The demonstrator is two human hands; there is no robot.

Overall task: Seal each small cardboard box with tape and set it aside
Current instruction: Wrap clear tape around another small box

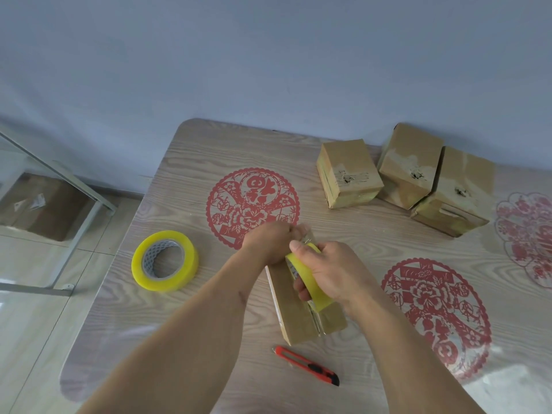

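A small cardboard box [294,312] lies lengthwise in the middle of the table, its top flaps meeting in a seam. My right hand [331,270] grips a yellow tape roll [310,280] held on edge over the box. My left hand [270,240] is at the box's far end, fingers curled and pinching the clear tape end [306,234] pulled from the roll. Three taped boxes stand together at the far right: one [348,174], another [409,164], a third [457,192].
A second, larger yellow tape roll [165,261] lies flat at the left of the table. A red utility knife [307,366] lies near the front edge. Red paper-cut designs [252,207] decorate the wooden table [185,180]. A metal frame [59,174] and floor lie left.
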